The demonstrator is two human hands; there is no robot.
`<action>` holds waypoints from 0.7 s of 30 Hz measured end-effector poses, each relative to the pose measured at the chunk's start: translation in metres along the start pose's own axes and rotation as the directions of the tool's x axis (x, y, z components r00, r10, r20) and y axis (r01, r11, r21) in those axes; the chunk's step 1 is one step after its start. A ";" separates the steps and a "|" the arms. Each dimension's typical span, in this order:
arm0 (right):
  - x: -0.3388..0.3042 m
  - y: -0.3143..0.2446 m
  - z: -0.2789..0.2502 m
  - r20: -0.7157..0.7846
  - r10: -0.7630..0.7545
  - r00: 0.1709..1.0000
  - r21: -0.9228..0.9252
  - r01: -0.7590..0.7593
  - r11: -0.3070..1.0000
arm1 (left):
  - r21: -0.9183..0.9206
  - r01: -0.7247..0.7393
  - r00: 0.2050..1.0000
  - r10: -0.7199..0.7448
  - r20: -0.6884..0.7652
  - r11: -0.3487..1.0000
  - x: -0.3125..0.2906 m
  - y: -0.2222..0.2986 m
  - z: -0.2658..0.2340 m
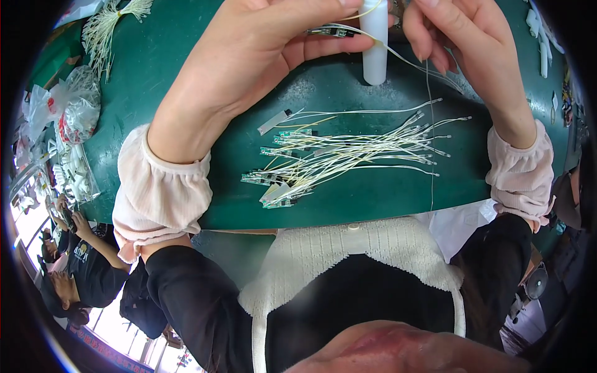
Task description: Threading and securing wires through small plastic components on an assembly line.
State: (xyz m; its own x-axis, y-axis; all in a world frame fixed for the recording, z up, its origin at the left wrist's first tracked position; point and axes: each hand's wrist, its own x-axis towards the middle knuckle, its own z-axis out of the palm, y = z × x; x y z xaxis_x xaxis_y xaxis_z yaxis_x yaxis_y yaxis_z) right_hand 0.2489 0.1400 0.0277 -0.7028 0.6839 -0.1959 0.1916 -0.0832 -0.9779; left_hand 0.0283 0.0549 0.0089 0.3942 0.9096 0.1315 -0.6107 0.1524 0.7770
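My left hand [298, 37] is closed at the top edge, gripping a small circuit board [333, 31] between thumb and fingers. Pale wires [404, 57] run from it to the right, crossing in front of a white tube [374, 62]. The tube stands beside my left fingertips; whether they also grip it, I cannot tell. My right hand [463, 37] has its fingers curled, the tips partly hidden at the top edge. A thin grey strand [429, 124] hangs below those fingers. Below both hands lies a loose pile of wired circuit boards [348, 152] with small tips at their right ends.
The green tabletop [236, 205] curves toward me. A bundle of pale wires [106, 31] lies at the far left. Nearer on that side are a clear plastic bag [81, 102] and white pieces [73, 171]. More white tubes [541, 40] lie far right. Another person [87, 261] works at left.
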 end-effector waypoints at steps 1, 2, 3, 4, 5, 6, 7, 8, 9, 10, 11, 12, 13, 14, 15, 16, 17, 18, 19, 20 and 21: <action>0.023 0.030 -0.004 0.209 -0.443 0.872 0.396 0.338 0.854 | -0.069 0.240 0.912 -0.250 -0.327 0.968 -0.003 0.009 0.016; 0.037 0.045 -0.003 0.204 -0.822 0.532 0.766 0.437 0.472 | -0.070 0.238 0.913 -0.248 -0.325 0.969 -0.004 0.010 0.017; 0.040 0.047 -0.001 0.207 -0.822 0.531 0.768 0.432 0.473 | -0.070 0.225 0.915 -0.236 -0.327 0.972 -0.006 0.010 0.015; 0.041 0.047 0.001 0.201 -0.830 0.520 0.776 0.432 0.459 | -0.069 0.213 0.918 -0.224 -0.328 0.975 -0.006 0.010 0.016; 0.042 0.041 0.006 0.195 -0.837 0.511 0.783 0.433 0.447 | -0.069 0.211 0.918 -0.222 -0.329 0.975 -0.007 0.010 0.015; 0.025 0.028 0.007 0.196 -0.837 0.511 0.782 0.433 0.448 | -0.071 0.208 0.920 -0.219 -0.324 0.976 -0.007 0.010 0.014; -0.005 -0.006 0.019 0.162 -0.409 0.898 0.456 0.299 0.838 | -0.075 0.200 0.919 -0.213 -0.331 0.977 -0.011 0.010 0.013; -0.023 -0.025 0.024 -0.108 0.089 0.990 0.122 -0.076 0.990 | -0.072 0.198 0.919 -0.210 -0.334 0.978 -0.011 0.010 0.014; -0.025 -0.026 0.023 -0.113 0.086 0.990 0.122 -0.073 0.990 | -0.079 0.202 0.918 -0.217 -0.332 0.976 -0.008 0.010 0.016; -0.026 -0.026 0.023 -0.113 0.089 0.990 0.130 -0.074 0.989 | -0.086 0.205 0.916 -0.222 -0.334 0.975 -0.008 0.010 0.016; -0.026 -0.025 0.024 -0.111 0.093 0.989 0.140 -0.077 0.987 | -0.085 0.205 0.916 -0.222 -0.334 0.975 -0.008 0.010 0.016; -0.025 -0.026 0.024 -0.110 0.091 0.990 0.140 -0.076 0.987 | -0.089 0.202 0.918 -0.220 -0.329 0.975 -0.009 0.011 0.016; -0.025 -0.026 0.025 -0.109 0.095 0.989 0.135 -0.080 0.988 | -0.095 0.198 0.922 -0.219 -0.321 0.975 -0.009 0.010 0.015; -0.026 -0.026 0.024 -0.109 0.099 0.989 0.129 -0.085 0.988 | -0.096 0.199 0.922 -0.219 -0.320 0.975 -0.009 0.009 0.016; -0.009 -0.007 0.018 -0.109 0.100 0.989 0.130 -0.085 0.988 | -0.096 0.194 0.924 -0.215 -0.317 0.976 -0.009 0.008 0.016; 0.019 0.026 0.005 0.141 -0.416 0.898 0.426 0.325 0.845 | -0.094 0.195 0.929 -0.215 -0.301 0.976 -0.005 0.007 0.018; 0.036 0.045 -0.001 0.192 -0.844 0.501 0.741 0.490 0.460 | -0.093 0.198 0.929 -0.217 -0.299 0.976 -0.005 0.007 0.019; 0.038 0.047 0.001 0.194 -0.842 0.503 0.743 0.485 0.461 | -0.097 0.199 0.927 -0.219 -0.304 0.975 -0.006 0.007 0.017; 0.038 0.045 0.003 0.195 -0.841 0.504 0.762 0.462 0.454 | -0.097 0.201 0.925 -0.221 -0.308 0.975 -0.007 0.007 0.016; 0.039 0.042 0.007 0.196 -0.840 0.506 0.779 0.440 0.446 | -0.098 0.201 0.924 -0.222 -0.311 0.975 -0.008 0.007 0.016; 0.024 0.034 0.003 0.196 -0.840 0.507 0.781 0.437 0.446 | -0.117 0.199 0.925 -0.226 -0.307 0.973 -0.010 0.007 0.016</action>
State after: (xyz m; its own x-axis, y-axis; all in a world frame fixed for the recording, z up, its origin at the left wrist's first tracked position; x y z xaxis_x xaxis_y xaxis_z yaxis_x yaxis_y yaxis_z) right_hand 0.2362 0.1517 -0.0103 -0.6511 0.2746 0.7076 -0.7568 -0.3049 -0.5781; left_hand 0.0313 0.0410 0.0229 0.2919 0.9252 -0.2425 -0.5961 0.3742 0.7104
